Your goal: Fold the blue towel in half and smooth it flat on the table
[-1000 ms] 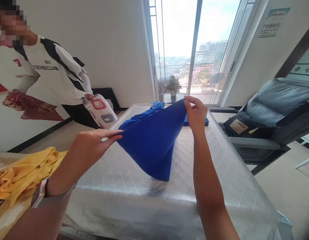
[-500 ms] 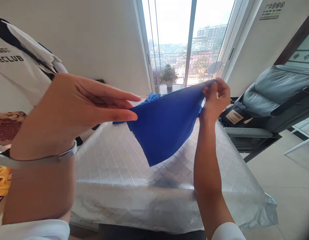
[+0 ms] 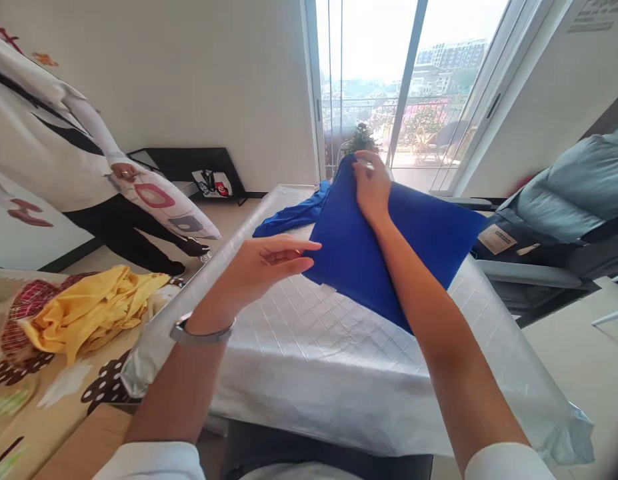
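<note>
A flat, smooth piece of blue cloth (image 3: 349,247) is held up above the silver-covered table (image 3: 309,380). Pinched at its upper corner by my right hand (image 3: 373,187), it spreads out on both sides of my right forearm. My left hand (image 3: 269,267) has the thumb and forefinger closed at the cloth's left edge. Behind it on the table lies crumpled blue fabric (image 3: 293,217); whether the two are joined is hidden.
On the left, a person (image 3: 53,153) stands holding a white patterned item (image 3: 163,203). Yellow cloth (image 3: 99,303) lies on a patterned surface nearby. A grey chair (image 3: 533,273) with a cushion stands on the right. Beyond the table is a potted plant (image 3: 363,139) by the glass door.
My right hand has moved left and turned the blue cloth, which now spreads wider. My left hand has moved farther out. The view has shifted left, bringing the person and yellow cloth further in.
</note>
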The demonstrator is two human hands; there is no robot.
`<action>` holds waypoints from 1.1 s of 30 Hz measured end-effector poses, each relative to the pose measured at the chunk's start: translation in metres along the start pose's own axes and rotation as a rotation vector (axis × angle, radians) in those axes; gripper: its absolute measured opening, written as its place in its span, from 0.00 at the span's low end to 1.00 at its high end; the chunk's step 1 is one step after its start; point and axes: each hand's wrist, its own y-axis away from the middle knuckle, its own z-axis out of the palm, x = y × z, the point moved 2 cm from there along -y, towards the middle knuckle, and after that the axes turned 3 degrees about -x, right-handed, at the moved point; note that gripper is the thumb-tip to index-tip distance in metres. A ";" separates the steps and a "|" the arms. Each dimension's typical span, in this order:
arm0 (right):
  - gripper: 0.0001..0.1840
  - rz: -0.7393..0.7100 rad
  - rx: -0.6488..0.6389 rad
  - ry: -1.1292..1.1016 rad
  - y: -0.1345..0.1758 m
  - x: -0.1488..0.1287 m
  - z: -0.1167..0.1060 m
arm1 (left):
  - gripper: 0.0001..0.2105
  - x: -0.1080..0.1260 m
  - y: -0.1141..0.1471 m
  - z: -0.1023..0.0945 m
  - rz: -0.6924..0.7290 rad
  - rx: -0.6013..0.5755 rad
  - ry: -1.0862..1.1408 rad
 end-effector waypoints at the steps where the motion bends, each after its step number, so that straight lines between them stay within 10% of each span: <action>1: 0.13 0.005 -0.124 0.034 0.018 0.004 0.020 | 0.19 -0.030 0.005 0.001 -0.042 0.009 0.015; 5: 0.10 -0.140 -0.635 0.264 0.124 0.026 0.028 | 0.20 -0.145 0.033 0.011 -0.289 -0.048 0.028; 9: 0.12 -0.198 -0.830 0.436 0.226 0.035 -0.055 | 0.21 -0.192 0.057 0.015 -0.348 -0.076 -0.043; 16: 0.13 0.077 -0.599 0.531 0.299 0.021 -0.171 | 0.23 -0.192 0.068 0.012 -0.350 -0.030 -0.037; 23: 0.12 0.107 -0.623 0.460 0.312 0.014 -0.179 | 0.22 -0.172 0.094 0.011 -0.355 0.269 0.103; 33: 0.15 -0.013 -0.515 0.417 0.299 0.000 -0.177 | 0.22 -0.150 0.087 0.010 -0.189 0.243 0.192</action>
